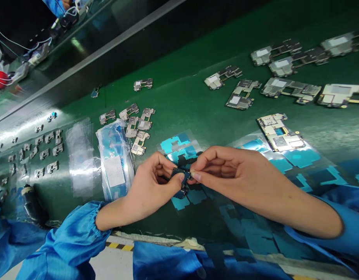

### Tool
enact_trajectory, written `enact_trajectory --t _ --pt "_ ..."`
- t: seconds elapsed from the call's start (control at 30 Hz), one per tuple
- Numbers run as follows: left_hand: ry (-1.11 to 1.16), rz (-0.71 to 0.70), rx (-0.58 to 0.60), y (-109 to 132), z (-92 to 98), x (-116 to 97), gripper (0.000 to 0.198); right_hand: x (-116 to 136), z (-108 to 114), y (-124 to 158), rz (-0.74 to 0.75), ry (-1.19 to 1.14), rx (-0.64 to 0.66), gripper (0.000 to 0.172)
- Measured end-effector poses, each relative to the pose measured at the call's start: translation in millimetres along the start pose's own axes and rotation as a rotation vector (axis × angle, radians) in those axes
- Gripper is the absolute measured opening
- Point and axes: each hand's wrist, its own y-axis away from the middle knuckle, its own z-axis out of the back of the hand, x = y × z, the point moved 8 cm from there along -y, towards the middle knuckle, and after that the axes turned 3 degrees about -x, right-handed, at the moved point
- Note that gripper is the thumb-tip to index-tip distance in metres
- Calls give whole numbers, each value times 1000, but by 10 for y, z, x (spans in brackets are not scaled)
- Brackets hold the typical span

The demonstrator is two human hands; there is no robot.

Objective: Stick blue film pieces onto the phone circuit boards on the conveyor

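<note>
With left hand (150, 186) and right hand (229, 171) both pinched narrow on one small dark board (179, 175) between them, just above counter (179, 97). Risk of slipping or bending from fingertip-only grip at edges. Beyond right hand, eight larger boards (290, 89); beside left hand, one plastic bag (115, 163).

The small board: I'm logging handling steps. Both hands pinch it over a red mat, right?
No: the mat is green, not red. The head view shows the left hand and right hand pinching the small board over it.
</note>
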Motion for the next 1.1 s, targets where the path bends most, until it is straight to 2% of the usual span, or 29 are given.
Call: enact_trajectory --t 0.3,0.57,0.67,0.77,0.93,1.0,1.1 --pt "-7 9 0 -23 3 16 24 -9 -16 -18 6 -10 -2 10" --pt "52 42 118 -16 9 66 18 -57 -42 -38 -72 -129 45 13" --pt "28 24 128 -15 -2 63 23 -74 -55 -49 -76 -141 56 14" --pt "-101 -7 157 -23 -35 65 30 -85 -64 -58 -77 -129 63 14" --pt "-291 -129 192 -16 -58 -10 33 -84 -71 -53 -66 -92 60 14" --pt "-283 -128 189 -11 -49 -19 34 -87 -77 -48 -65 -95 59 15" --pt "-182 -45 196 -3 -44 30 39 -88 -83 -48 -63 -100 59 17"
